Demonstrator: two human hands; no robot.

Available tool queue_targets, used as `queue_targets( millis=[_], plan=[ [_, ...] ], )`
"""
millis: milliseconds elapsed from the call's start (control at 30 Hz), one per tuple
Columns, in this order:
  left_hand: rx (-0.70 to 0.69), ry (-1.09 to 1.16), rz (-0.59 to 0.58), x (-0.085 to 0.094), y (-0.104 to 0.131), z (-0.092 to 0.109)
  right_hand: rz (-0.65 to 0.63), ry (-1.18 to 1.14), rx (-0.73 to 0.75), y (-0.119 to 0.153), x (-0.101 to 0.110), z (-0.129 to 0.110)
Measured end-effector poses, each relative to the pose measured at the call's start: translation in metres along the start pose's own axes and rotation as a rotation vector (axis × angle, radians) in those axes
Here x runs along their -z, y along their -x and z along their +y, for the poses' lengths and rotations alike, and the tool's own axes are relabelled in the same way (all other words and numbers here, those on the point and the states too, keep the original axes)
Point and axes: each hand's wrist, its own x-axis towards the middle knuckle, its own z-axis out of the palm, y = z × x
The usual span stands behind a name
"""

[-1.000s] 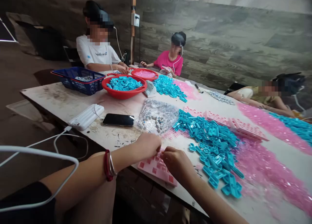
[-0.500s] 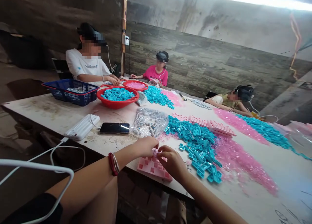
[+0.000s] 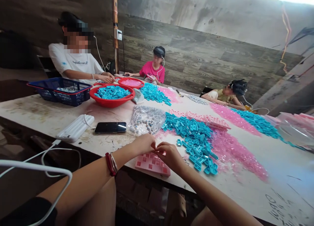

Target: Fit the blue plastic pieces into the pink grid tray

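Observation:
My left hand (image 3: 144, 144) and my right hand (image 3: 169, 154) meet at their fingertips, both closed in a pinch. Whatever they hold is too small and too covered to make out. Just beneath them, at the table's near edge, lies a pink plastic block with square recesses (image 3: 148, 166), partly hidden by the fingers. To the right of my hands spreads a heap of blue plastic pieces (image 3: 192, 132), with clear pink pieces (image 3: 235, 150) beyond it. A clear plastic bag of small bead-like parts (image 3: 147, 119) rests behind my left hand.
A phone (image 3: 110, 127) and a white power bank (image 3: 75, 127) with cables lie to the left. Behind them stand a blue basket (image 3: 80, 94) and a red colander (image 3: 111, 102) of blue pieces. Pink blocks (image 3: 217, 121) line the heap's back. Several people sit around the table (image 3: 265, 167).
The view has swung slightly, so the scene sits further left. A small pale pink piece that showed between my fingertips is now hidden. My hands remain pinched together above the block.

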Motion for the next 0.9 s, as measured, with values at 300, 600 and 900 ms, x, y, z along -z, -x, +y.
queue_targets(
  millis=[300,600,900],
  plan=[
    [0.049,0.015,-0.008,-0.002,-0.002,0.000,-0.078,-0.010,0.062,-0.001,0.002,0.006],
    [0.111,-0.126,0.044,-0.001,0.009,0.011,-0.176,0.050,0.086,-0.015,0.003,0.007],
    [0.117,-0.145,0.037,-0.002,0.011,0.009,-0.175,0.074,0.058,-0.012,0.002,0.006]
  ],
)
